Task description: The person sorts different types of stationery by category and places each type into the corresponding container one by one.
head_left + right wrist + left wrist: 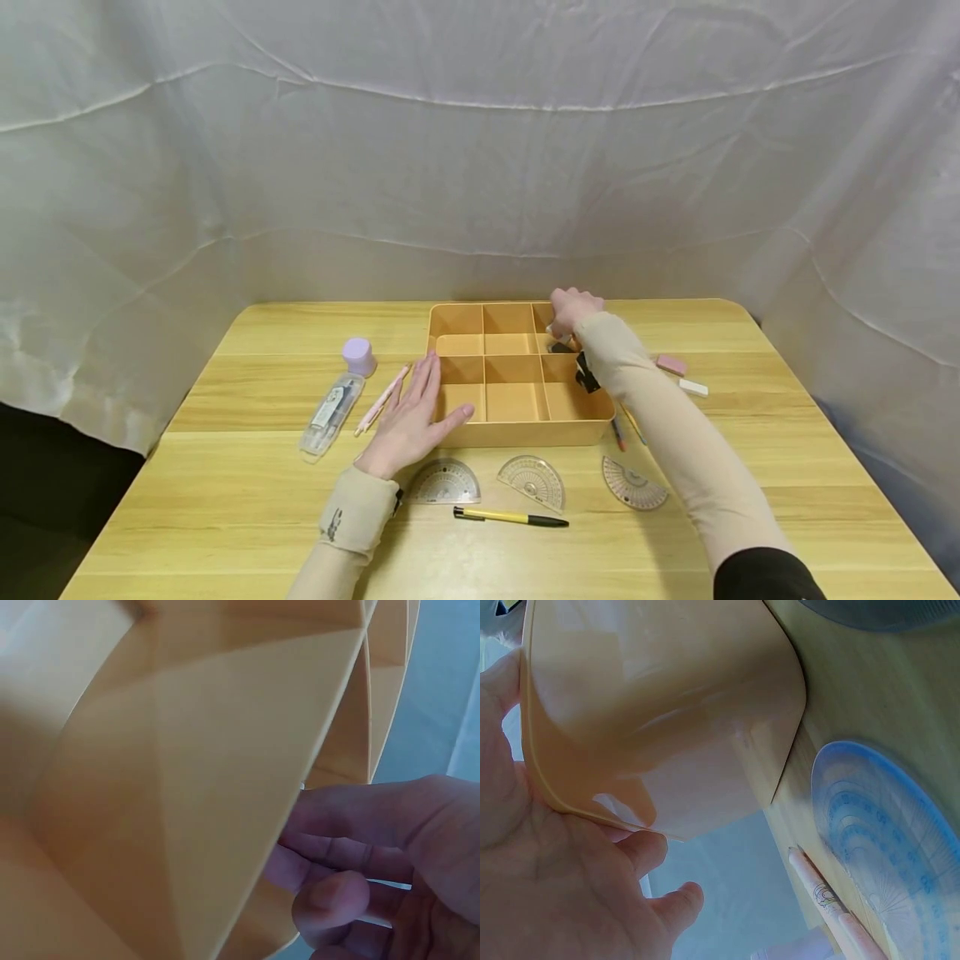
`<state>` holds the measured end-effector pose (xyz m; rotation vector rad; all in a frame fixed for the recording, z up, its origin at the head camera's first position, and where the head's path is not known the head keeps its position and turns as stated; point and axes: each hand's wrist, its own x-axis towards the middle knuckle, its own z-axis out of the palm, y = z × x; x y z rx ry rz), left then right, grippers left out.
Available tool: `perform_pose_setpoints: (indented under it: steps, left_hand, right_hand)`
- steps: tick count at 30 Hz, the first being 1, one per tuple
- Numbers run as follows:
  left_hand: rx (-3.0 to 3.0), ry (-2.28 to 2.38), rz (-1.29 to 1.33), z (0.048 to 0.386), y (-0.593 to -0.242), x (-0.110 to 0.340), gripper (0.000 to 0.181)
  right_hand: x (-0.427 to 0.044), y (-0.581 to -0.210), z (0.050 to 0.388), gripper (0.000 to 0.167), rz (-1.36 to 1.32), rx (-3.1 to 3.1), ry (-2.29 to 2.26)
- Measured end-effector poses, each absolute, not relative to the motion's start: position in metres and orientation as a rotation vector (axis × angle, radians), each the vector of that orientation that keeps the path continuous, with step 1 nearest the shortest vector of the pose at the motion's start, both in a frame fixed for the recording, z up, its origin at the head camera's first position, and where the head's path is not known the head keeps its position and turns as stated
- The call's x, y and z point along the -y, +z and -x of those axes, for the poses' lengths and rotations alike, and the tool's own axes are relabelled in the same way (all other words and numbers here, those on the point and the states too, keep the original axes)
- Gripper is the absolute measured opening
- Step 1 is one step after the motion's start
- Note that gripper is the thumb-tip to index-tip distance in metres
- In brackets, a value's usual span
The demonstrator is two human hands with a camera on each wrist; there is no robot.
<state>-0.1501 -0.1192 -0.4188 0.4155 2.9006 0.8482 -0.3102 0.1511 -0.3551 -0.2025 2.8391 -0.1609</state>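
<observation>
An orange organizer box (517, 432) with several compartments stands at the back middle of the table. My left hand (408, 421) rests against its left side, fingers extended along the rim and thumb spread over the front corner. In the left wrist view, the left fingers touch the box's edge. My right hand (576, 310) reaches down into the back right compartment. Its fingertips are hidden behind a divider (247, 750) in the right wrist view, so whether they grip anything does not show. A small dark object (558, 347) lies in that compartment below the hand.
Three clear protractors (444, 482) and a yellow-black pen (510, 517) lie in front. Left are pink pens (382, 401), a clear plastic case (331, 415) and a purple container (359, 357). Right are pink (671, 365) and white (693, 387) blocks and pencils (618, 434).
</observation>
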Motion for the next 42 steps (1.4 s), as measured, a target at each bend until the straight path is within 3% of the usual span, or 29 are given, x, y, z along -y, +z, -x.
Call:
perform_pose_setpoints:
  steps: [12, 20, 30, 42]
  left_hand:
    - [-2.9, 0.844, -0.434, 0.152, -0.42, 0.119, 0.096]
    - [-2.895, 0.834, -0.427, 0.154, -0.419, 0.12, 0.095]
    - [-2.893, 0.823, -0.438, 0.154, -0.418, 0.122, 0.096]
    - [-2.9, 0.828, -0.423, 0.152, -0.418, 0.126, 0.095]
  right_hand:
    - [-0.151, -0.358, 0.309, 0.016, 0.197, -2.864, -0.181]
    - [-0.165, -0.348, 0.302, 0.026, 0.22, -2.957, -0.482]
    - [-0.227, -0.344, 0.28, 0.033, 0.277, -2.963, -0.938]
    - [-0.308, -0.367, 0.256, 0.043, 0.188, -2.863, -0.969]
